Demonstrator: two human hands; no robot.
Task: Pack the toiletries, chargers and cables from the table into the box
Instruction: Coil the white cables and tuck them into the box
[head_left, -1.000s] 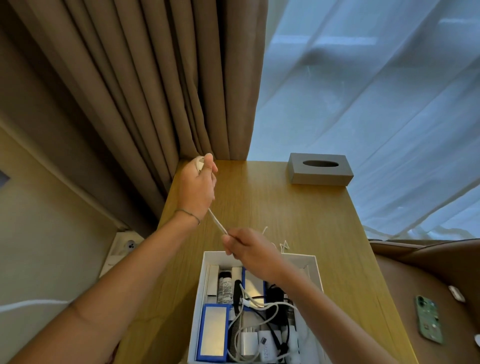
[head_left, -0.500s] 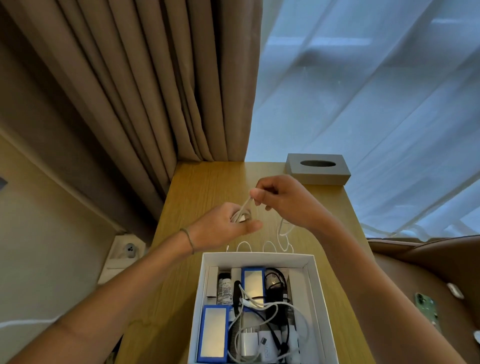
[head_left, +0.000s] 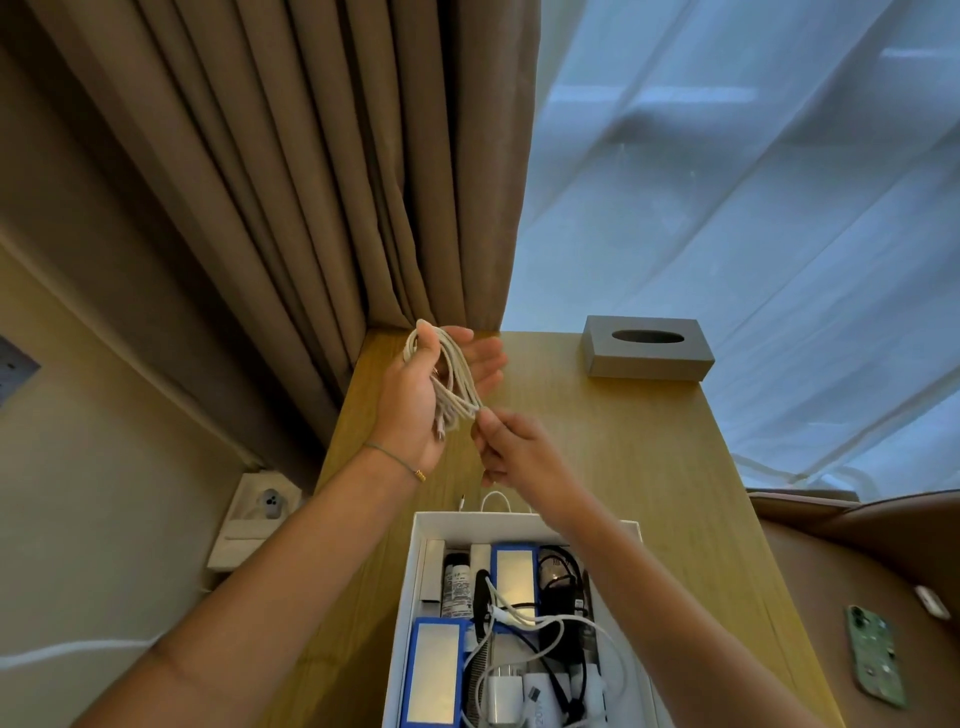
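Left hand is up over the wooden table. White cable is looped across its palm, thumb clamping the top of the coil, fingers nearly straight and close together. Right hand pinches the cable at the coil's lower end. White box sits at the near edge, below both hands — a wall charger inside. Grey tissue box is at the far right.

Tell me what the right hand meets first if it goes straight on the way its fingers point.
The white cable coil looped round the left hand: the right hand pinches its end, fingers aimed up-left at it. Depth is uncertain.
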